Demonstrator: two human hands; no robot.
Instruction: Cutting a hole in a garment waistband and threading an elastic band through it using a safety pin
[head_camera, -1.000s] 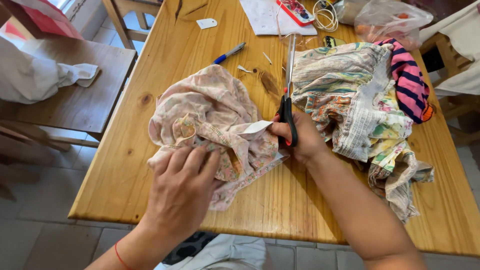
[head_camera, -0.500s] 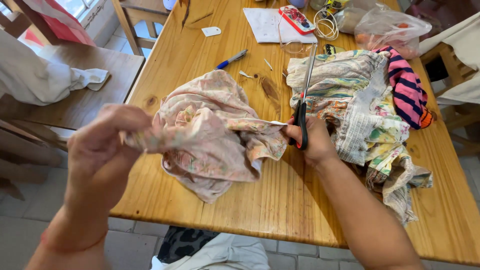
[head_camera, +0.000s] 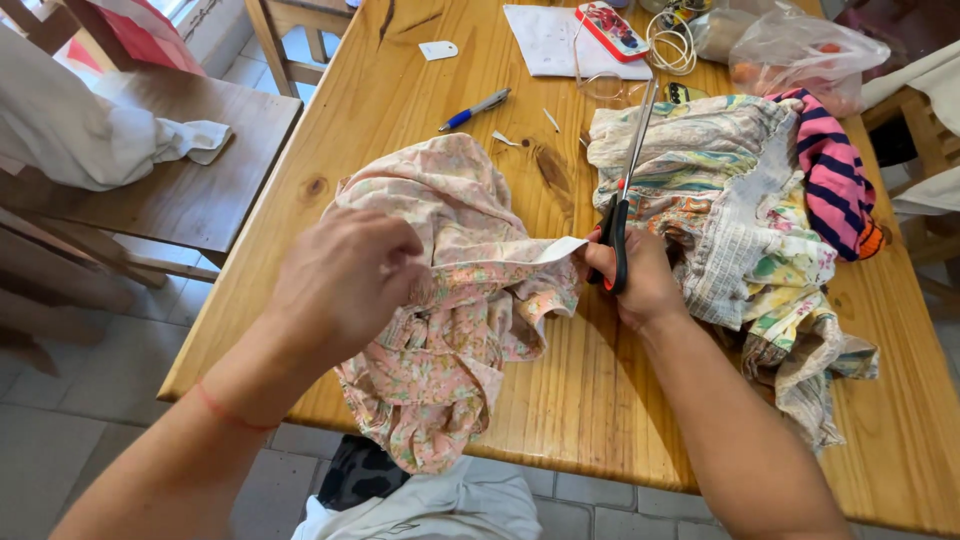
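Wooden and warm-toned, the desk (head_camera: 420, 150) carries everything, with one wooden chair (head_camera: 190, 190) just beside its left edge holding one white cloth (head_camera: 110, 140). One multicoloured heap of printed fabric (head_camera: 740, 220) lies on the right half, and one striped pink-and-navy garment (head_camera: 835, 180) rests against its far side. One pink floral garment (head_camera: 450, 330) lies crumpled near the front edge, partly hanging over it; it looks light, thin and quite limp, so it will likely sag and bunch wherever it is lifted, and a pinch on a hem or seam should hold better than a handful of loose folds. The left hand (head_camera: 345, 280) is closed around a bunched part of that garment, its grip wrapped into the cloth. The right hand (head_camera: 640, 275) is closed on the black handles of one pair of scissors (head_camera: 625, 190), blades pointing away and shut as far as I can tell; its fingertips also pinch a pale strip (head_camera: 560, 250) at the garment's edge. Scissors are stiff, sharp and best kept by the handles. Farther back sit one clear plastic bag (head_camera: 800, 50), one white sheet of paper (head_camera: 555, 40), one red case (head_camera: 612, 28), one coil of cord (head_camera: 675, 40) and one blue pen (head_camera: 475, 108).
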